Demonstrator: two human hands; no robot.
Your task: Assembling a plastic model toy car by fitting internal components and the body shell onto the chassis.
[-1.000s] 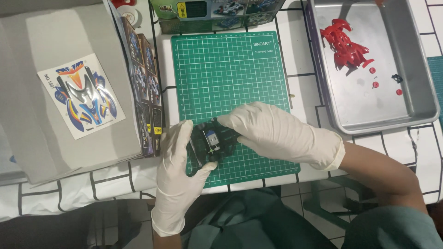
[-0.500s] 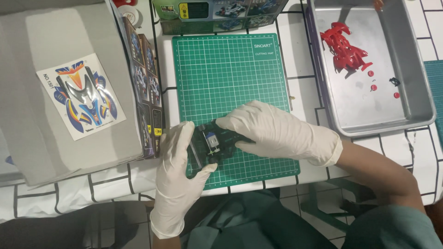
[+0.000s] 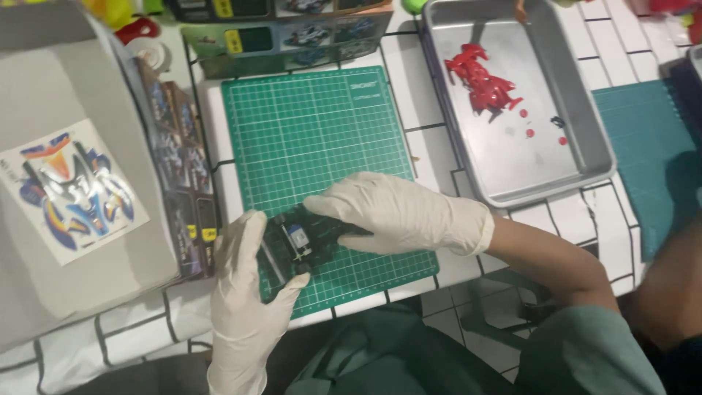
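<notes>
Near the worktop's front edge, the gloved left hand (image 3: 245, 292) and right hand (image 3: 395, 212) each close their grip on a dark toy car chassis (image 3: 300, 241) over the green cutting mat (image 3: 314, 132). Farther off, red parts (image 3: 482, 80) lie in a metal tray (image 3: 585, 139).

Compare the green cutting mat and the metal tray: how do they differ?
The green cutting mat lies flat, gridded, under both gloved hands; the metal tray has raised walls, shiny and plain. The mat bears a dark chassis; the tray holds red parts. Both are rectangular, on the tiled table.

Tray (image 3: 585, 132) right of cutting mat (image 3: 322, 124)
</notes>
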